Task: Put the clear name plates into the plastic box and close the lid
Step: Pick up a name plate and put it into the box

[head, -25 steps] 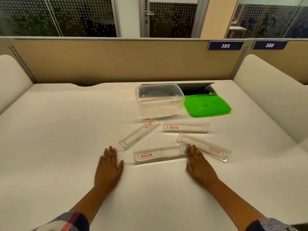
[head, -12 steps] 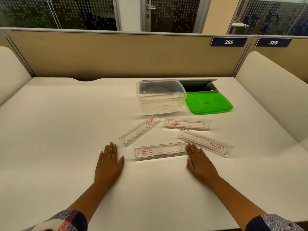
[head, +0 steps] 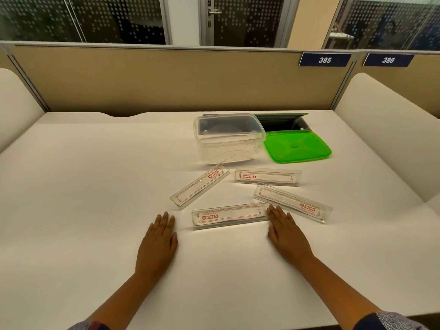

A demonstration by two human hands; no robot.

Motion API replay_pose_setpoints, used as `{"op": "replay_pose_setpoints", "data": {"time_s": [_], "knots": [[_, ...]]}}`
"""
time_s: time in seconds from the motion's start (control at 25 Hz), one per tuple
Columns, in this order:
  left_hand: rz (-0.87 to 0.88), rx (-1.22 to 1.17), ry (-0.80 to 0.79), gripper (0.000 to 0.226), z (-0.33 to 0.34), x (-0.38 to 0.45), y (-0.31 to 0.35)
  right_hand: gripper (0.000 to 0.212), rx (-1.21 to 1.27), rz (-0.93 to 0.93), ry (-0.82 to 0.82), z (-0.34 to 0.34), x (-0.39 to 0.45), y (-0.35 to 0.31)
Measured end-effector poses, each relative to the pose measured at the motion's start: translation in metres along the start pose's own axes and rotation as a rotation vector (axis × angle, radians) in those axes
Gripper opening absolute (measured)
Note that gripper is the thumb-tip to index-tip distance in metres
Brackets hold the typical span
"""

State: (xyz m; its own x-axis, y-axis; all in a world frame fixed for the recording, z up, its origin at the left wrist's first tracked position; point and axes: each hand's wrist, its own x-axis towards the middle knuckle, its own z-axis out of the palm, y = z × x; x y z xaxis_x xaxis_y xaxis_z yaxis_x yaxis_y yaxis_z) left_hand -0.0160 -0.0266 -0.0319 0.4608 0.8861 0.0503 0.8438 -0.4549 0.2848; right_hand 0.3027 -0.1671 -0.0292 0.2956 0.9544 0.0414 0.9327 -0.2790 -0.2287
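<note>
— Fingers [head: 164,222]: where are they? 
— Both sets stretched out flat, palms down on the white worktop [head: 83,198], holding nothing. Left hand [head: 158,244] lies bare, a little left of the nearest name plate [head: 229,215]. Right hand [head: 287,234] lies at that plate's right end, fingertips close to it and to the lower-right name plate [head: 292,203]; whether they touch, cannot tell.

— The plates?
— Four clear ones, all out on the worktop, none in the box. Red "GEMSON" labels on each. The nearest lies crosswise between the hands. The lower-right one is angled, just beyond the right hand. An upper-right name plate [head: 267,176] sits level, in front of the box. A slanted left name plate [head: 200,188] points its far end toward the box's near wall.

— Box and lid?
— Clear plastic box [head: 228,139] open, upright, toward the back of the worktop. Green lid [head: 297,145] flat just beside it on the right, touching or nearly so. Behind the lid, a dark open cable hatch [head: 283,121].

— Surroundings?
— Tan partition [head: 154,79] at the back, blue tags 385 [head: 325,60] and 386 [head: 388,60].
</note>
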Motion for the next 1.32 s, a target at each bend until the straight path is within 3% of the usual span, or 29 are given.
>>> {"op": "replay_pose_setpoints", "data": {"time_s": [0.24, 0.36, 0.48, 0.64, 0.84, 1.04, 1.32], "knots": [[0.118, 0.002, -0.041, 0.093, -0.004, -0.015, 0.011, 0.045, 0.099, 0.013, 0.086, 0.000, -0.004, 0.000], [0.164, 0.061, -0.045, 0.081, -0.014, -0.017, 0.022, 0.042, 0.152, 0.021, 0.100, -0.001, -0.005, -0.003], [0.179, 0.015, -0.043, 0.054, -0.010, -0.020, 0.035, 0.040, 0.236, 0.069, 0.146, -0.002, -0.007, -0.008], [0.082, -0.156, -0.026, 0.047, -0.002, -0.016, 0.039, 0.037, 0.386, 0.180, 0.158, -0.005, -0.008, -0.017], [-0.194, -0.482, 0.013, 0.050, -0.007, -0.005, 0.062, 0.040, 0.445, 0.218, 0.149, -0.008, -0.008, -0.029], [-0.188, -0.598, 0.149, 0.049, -0.011, -0.008, 0.072, 0.033, 0.485, 0.288, 0.322, -0.012, -0.012, -0.037], [-0.138, -0.752, 0.324, 0.052, -0.037, 0.011, 0.097, 0.030, 0.725, 0.390, 0.530, -0.036, 0.012, -0.054]]}}
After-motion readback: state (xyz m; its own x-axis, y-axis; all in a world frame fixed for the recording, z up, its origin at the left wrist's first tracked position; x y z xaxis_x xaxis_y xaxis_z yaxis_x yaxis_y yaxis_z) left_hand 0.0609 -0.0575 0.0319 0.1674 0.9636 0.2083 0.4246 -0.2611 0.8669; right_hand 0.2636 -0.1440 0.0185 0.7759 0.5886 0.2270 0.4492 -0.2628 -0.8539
